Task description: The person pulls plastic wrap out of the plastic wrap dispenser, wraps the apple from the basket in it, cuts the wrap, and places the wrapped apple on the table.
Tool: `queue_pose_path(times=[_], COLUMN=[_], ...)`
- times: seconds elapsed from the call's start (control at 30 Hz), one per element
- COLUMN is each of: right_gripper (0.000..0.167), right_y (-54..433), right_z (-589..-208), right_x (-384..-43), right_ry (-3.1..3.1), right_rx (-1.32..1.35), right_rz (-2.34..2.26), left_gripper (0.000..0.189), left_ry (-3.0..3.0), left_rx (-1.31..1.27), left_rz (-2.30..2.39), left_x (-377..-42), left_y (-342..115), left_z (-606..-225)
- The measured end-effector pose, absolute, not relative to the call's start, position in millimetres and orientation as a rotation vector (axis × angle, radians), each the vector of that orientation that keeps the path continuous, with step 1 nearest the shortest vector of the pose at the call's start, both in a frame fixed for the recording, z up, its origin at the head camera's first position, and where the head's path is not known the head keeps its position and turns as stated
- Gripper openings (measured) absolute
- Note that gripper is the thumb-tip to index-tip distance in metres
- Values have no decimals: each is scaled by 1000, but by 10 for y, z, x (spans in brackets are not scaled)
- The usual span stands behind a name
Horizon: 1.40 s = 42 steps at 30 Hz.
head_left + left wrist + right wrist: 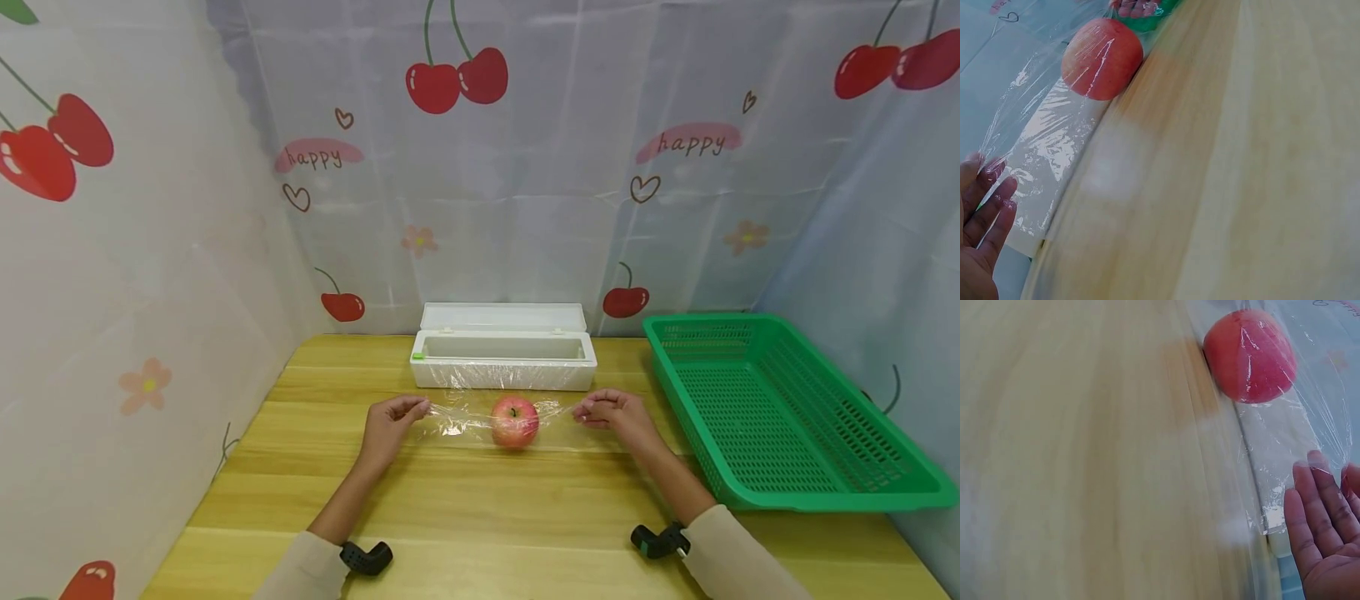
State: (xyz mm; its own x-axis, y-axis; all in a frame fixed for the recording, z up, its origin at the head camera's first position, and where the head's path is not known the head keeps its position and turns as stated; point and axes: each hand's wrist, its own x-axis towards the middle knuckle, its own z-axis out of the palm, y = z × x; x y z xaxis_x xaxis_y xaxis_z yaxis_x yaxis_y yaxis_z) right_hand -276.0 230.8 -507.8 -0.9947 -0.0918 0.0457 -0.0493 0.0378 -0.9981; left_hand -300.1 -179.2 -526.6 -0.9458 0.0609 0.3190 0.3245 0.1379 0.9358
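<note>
A sheet of clear plastic wrap (452, 427) stretches between the two hands and passes over a red apple (515, 422) on the wooden table. The left hand (391, 425) pinches the wrap's left end between thumb and forefinger. At the other end, the right hand (612, 412) pinches it the same way, its remaining fingers spread loosely in the right wrist view. Glossy creases run from both pinches toward the apple (1102, 59), and the film hangs in front of it in both wrist views.
Behind the apple stands a white wrap dispenser box (504, 375) with its lid (503, 317) raised. A green perforated plastic basket (832, 500) sits on the right side of the table (480, 533). Cherry-patterned curtains (525, 192) enclose the back and sides.
</note>
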Motion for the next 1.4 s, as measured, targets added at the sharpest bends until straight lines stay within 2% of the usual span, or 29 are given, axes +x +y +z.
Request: queue_pose_path(times=[0.2, 0.37, 1.07, 1.3, 1.4], right_gripper=[25, 31, 24, 25, 27], right_y=[2305, 2301, 2239, 2233, 2232], right_z=[-5086, -5086, -5126, -5109, -5097], right_x=[-2784, -2799, -2850, -2855, -2850], right_ry=[2180, 2165, 2301, 2283, 2286], right_rx=[-176, -154, 8, 33, 30], right_rz=[-2161, -2179, -2176, -2188, -2182], left_gripper=[20, 24, 24, 27, 24], left_ry=[-2147, -2127, -2247, -2193, -2130], left_rx=[-426, -470, -189, -137, -192], left_rz=[-2006, -2015, -1988, -1819, -1703], left_x=[-3002, -2998, -3009, -2991, -2983], left_y=[-1781, -1785, -1792, -1787, -1756], left_z=[-5272, -5290, -5300, -5252, -5216])
